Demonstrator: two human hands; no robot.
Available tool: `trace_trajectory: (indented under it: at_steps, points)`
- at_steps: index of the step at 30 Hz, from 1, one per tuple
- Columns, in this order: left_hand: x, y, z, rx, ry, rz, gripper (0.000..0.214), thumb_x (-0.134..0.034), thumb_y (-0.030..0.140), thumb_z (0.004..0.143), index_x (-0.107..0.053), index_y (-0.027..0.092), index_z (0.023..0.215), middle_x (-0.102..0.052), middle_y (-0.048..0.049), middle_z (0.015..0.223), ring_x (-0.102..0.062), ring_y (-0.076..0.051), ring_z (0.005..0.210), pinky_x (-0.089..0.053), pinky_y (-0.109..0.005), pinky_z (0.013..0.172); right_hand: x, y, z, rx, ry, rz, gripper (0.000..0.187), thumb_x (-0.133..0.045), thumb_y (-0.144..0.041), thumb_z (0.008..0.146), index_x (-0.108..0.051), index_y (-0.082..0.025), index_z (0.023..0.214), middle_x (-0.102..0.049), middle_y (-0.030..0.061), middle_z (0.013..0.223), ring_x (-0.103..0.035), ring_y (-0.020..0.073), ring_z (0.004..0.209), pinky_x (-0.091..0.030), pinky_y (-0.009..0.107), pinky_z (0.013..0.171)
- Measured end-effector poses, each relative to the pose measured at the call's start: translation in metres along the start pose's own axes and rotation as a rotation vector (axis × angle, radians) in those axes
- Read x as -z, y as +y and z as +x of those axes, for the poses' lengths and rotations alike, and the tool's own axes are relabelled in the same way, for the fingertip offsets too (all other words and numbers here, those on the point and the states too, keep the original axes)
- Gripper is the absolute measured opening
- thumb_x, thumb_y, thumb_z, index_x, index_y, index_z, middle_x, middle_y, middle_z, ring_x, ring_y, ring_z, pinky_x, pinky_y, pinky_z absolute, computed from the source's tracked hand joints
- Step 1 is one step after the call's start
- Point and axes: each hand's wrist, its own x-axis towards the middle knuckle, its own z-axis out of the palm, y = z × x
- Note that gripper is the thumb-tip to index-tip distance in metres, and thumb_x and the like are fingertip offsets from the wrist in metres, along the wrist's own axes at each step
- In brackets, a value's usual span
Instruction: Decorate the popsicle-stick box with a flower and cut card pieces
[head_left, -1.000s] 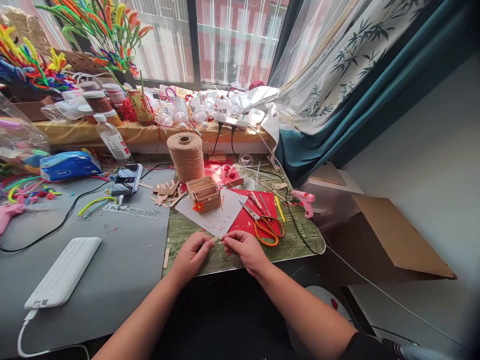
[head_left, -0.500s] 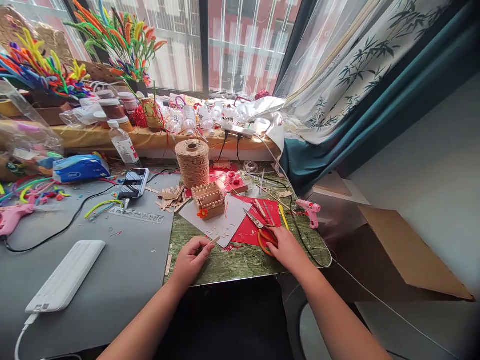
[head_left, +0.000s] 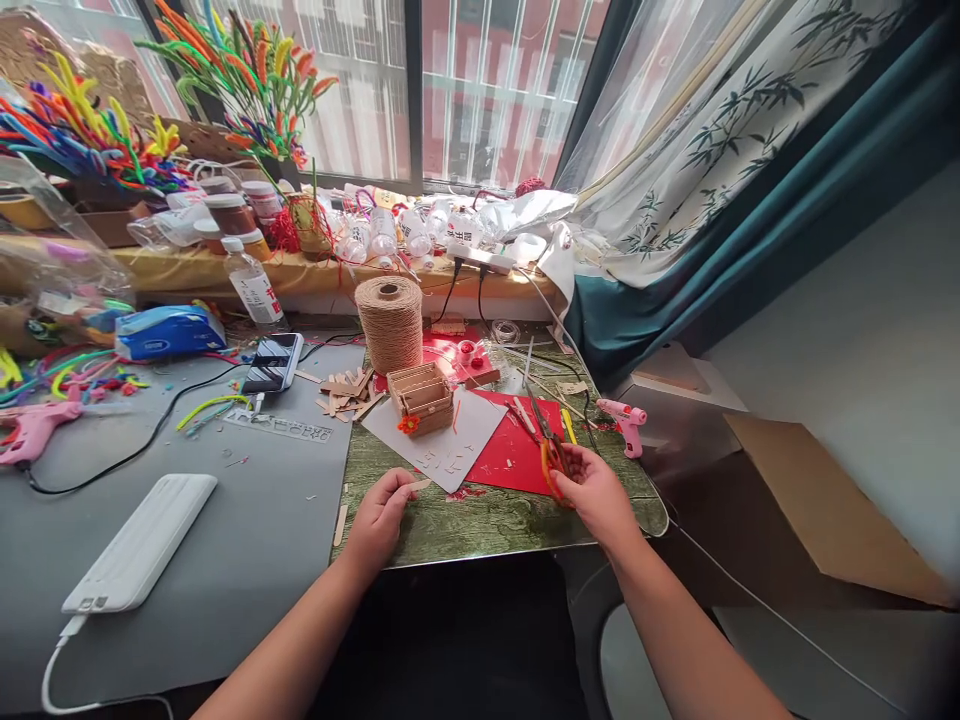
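Between the thumb and fingers of my left hand [head_left: 381, 515] is a wooden craft stick [head_left: 421, 485], its tip pointing right near the front of the table. My right hand [head_left: 596, 490] grips the orange handles of a pair of scissors [head_left: 553, 450], blades pointing away from me over a red sheet [head_left: 517, 460]. Beyond my hands, a small craft-stick box [head_left: 424, 405] with an orange flower on its corner stands on a white sheet [head_left: 469, 440]. Small wood scraps lie on that sheet.
A twine spool [head_left: 389, 325] stands behind the box, beside a pile of craft sticks [head_left: 349, 392]. A pink glue gun [head_left: 624, 425] is at the right edge, its cord trailing. To the left are a phone [head_left: 271, 363], a white power bank [head_left: 142, 540] and another pink glue gun [head_left: 41, 430].
My right hand has lifted the scissors off the red sheet and moved slightly right; the blades now point forward instead of to the left. My left hand still holds the craft stick.
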Motion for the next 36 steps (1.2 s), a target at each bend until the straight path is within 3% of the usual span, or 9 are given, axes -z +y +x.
trace_trajectory:
  at_steps: [2,4,7,11,16,21,27,32,36]
  points:
    - [0.000,-0.001,0.000,-0.007,0.004,-0.005,0.030,-0.045,0.041,0.101,-0.054,0.022,0.080,-0.055,-0.0016,0.081,-0.051,-0.018,0.078,-0.044,-0.030,0.075,-0.004,-0.011,-0.013,-0.135,-0.052,0.249,0.055,-0.087,-0.035,0.070,-0.063,-0.019,0.117,-0.068,0.0066,0.103,-0.064,0.0170,0.080,-0.055,0.031,0.074]
    - [0.000,0.000,0.000,-0.003,0.010,-0.013,0.030,-0.046,0.043,0.100,-0.053,0.022,0.080,-0.054,-0.0011,0.079,-0.050,-0.018,0.076,-0.044,-0.029,0.073,-0.010,-0.025,-0.031,-0.270,-0.226,0.396,0.049,-0.088,-0.040,0.074,-0.065,-0.019,0.112,-0.064,0.0023,0.089,-0.056,0.0126,0.066,-0.049,0.027,0.061]
    - [-0.001,0.004,0.004,0.051,0.017,-0.021,0.031,-0.049,0.047,0.100,-0.054,0.022,0.082,-0.052,-0.0001,0.076,-0.048,-0.017,0.073,-0.043,-0.029,0.071,-0.025,-0.040,-0.062,-0.356,-0.442,0.553,0.041,-0.087,-0.042,0.079,-0.067,-0.019,0.108,-0.061,0.0016,0.084,-0.056,0.0122,0.065,-0.048,0.027,0.061]
    - [-0.002,0.009,0.017,0.116,-0.006,-0.041,0.035,-0.052,0.051,0.098,-0.055,0.022,0.080,-0.052,0.0002,0.076,-0.049,-0.017,0.074,-0.043,-0.028,0.073,-0.057,-0.039,-0.102,-0.462,-0.591,0.759,0.039,-0.087,-0.042,0.080,-0.066,-0.020,0.104,-0.054,-0.0025,0.074,-0.050,0.0104,0.061,-0.044,0.025,0.057]
    - [-0.002,0.011,0.026,0.253,-0.002,-0.283,0.040,-0.054,0.051,0.096,-0.044,0.021,0.072,-0.037,0.0047,0.065,-0.034,-0.012,0.058,-0.031,-0.025,0.056,-0.090,-0.031,-0.134,-0.665,-0.718,0.991,0.056,-0.095,-0.049,0.069,-0.068,-0.015,0.104,-0.059,0.0000,0.083,-0.060,0.0106,0.072,-0.051,0.028,0.075]
    - [0.006,0.018,0.023,0.329,-0.013,-0.374,0.039,-0.057,0.045,0.094,-0.040,0.021,0.069,-0.033,0.0066,0.062,-0.025,-0.010,0.055,-0.023,-0.024,0.052,-0.096,-0.038,-0.139,-0.578,-0.726,1.031,0.059,-0.088,-0.053,0.077,-0.069,-0.011,0.113,-0.072,0.0158,0.111,-0.069,0.0295,0.114,-0.042,0.049,0.112]
    - [0.006,0.021,0.023,0.378,-0.081,-0.384,0.036,-0.062,0.043,0.089,-0.042,0.021,0.069,-0.033,0.0074,0.059,-0.023,-0.009,0.054,-0.019,-0.025,0.052,-0.093,-0.038,-0.131,-0.616,-0.846,0.980,0.087,-0.068,-0.087,0.072,-0.065,-0.016,0.121,-0.065,0.0208,0.134,-0.060,0.0342,0.129,-0.042,0.049,0.108]
    - [-0.005,0.017,0.022,0.402,-0.123,-0.429,0.034,-0.065,0.045,0.087,-0.046,0.020,0.073,-0.034,0.0080,0.060,-0.024,-0.008,0.054,-0.018,-0.025,0.052,-0.096,-0.043,-0.131,-0.610,-0.820,0.871,0.050,-0.082,-0.051,0.079,-0.064,-0.014,0.109,-0.072,0.0182,0.115,-0.071,0.0282,0.104,-0.048,0.044,0.095]
    - [-0.009,0.017,0.025,0.400,-0.150,-0.397,0.033,-0.063,0.043,0.088,-0.046,0.020,0.071,-0.034,0.0077,0.060,-0.024,-0.009,0.055,-0.019,-0.025,0.053,-0.103,-0.044,-0.132,-0.698,-0.762,0.820,0.052,-0.086,-0.019,0.058,-0.060,-0.015,0.104,-0.074,0.0149,0.109,-0.073,0.0276,0.099,-0.050,0.047,0.096]
